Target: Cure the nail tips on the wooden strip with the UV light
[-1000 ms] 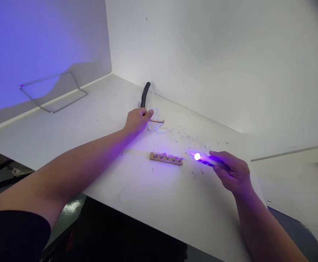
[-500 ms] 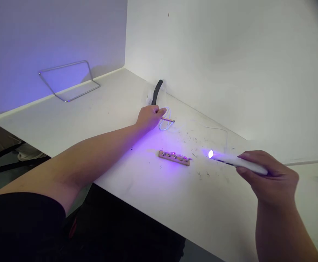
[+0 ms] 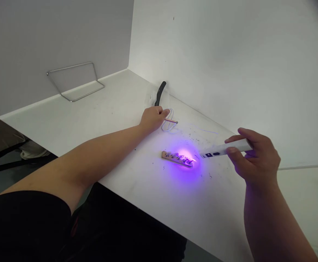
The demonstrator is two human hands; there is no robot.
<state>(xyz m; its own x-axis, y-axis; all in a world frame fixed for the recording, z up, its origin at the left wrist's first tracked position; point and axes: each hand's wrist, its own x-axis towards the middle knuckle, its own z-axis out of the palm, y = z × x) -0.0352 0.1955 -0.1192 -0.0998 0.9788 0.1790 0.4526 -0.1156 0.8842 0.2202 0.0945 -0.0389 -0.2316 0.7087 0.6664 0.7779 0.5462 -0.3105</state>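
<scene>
The person's right hand [image 3: 257, 156], at right of centre, grips a white pen-shaped light [image 3: 224, 147] between thumb and fingers; its tip points left and slightly down, and a violet glow pools on the bench around a wooden strip with metal studs [image 3: 177, 159]; the strip lies just left of the tip, its long axis running from upper left to lower right, with its right end nearest the light; the left arm enters from lower left, and the left hand [image 3: 153, 119] rests at centre, fingers curled narrowly over the end of a thin copper rod [image 3: 171, 121]; whether they grip it, I cannot tell; a white wire loop [image 3: 167, 125] lies beneath the rod; a black curved handle [image 3: 160, 93] stands just beyond; a bent wire rack [image 3: 74, 82] leans at upper left on the white bench [image 3: 66, 109].
</scene>
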